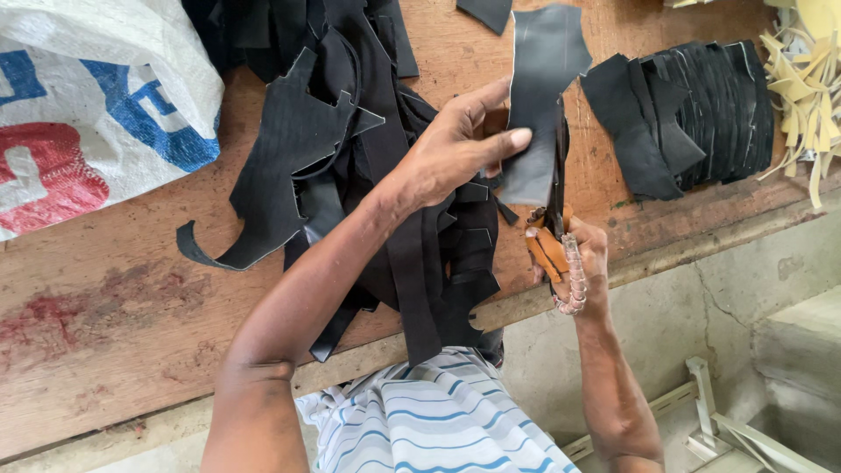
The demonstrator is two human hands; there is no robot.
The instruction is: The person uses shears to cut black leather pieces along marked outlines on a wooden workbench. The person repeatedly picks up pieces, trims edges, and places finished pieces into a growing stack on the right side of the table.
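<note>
My left hand [455, 144] pinches a dark grey leather piece [541, 79] between thumb and fingers, holding it up over the wooden bench [114, 307]. My right hand [585, 263] grips scissors [555, 219] with orange, tape-wrapped handles; the blades run up along the right edge of the piece. Below my left forearm lies a heap of black leather offcuts [350, 149], some hanging over the bench's front edge.
A neat stack of cut black pieces [692, 109] lies at the right. Cream-coloured strips [806, 79] pile at the far right. A white woven sack with blue and red print [79, 96] sits top left. Concrete floor and a metal frame [718, 420] lie below the bench.
</note>
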